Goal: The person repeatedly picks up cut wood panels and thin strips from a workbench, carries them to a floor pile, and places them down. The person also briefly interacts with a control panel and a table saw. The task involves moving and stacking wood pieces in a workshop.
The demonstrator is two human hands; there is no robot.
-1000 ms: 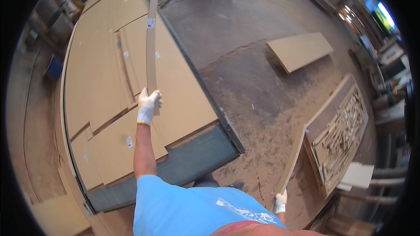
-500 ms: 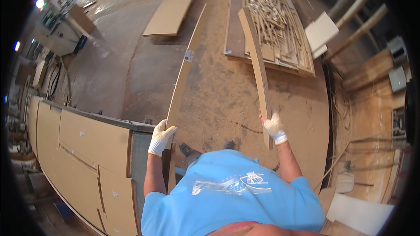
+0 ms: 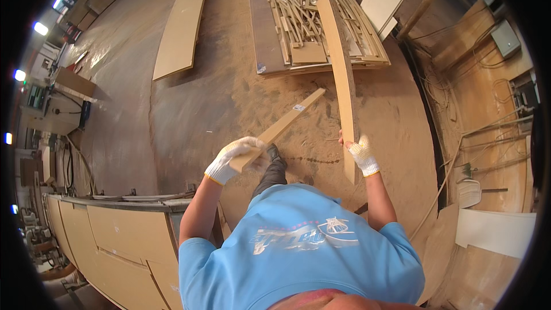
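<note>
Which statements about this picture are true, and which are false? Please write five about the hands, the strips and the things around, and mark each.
1. The left hand and the right hand wear white gloves. True.
2. The right hand is empty. False: it holds a plain strip.
3. The left hand holds a labelled strip. True.
4. The scraps lie left of the loose board. False: the scraps lie right of the loose board.
5. The shirt is blue. True.
</note>
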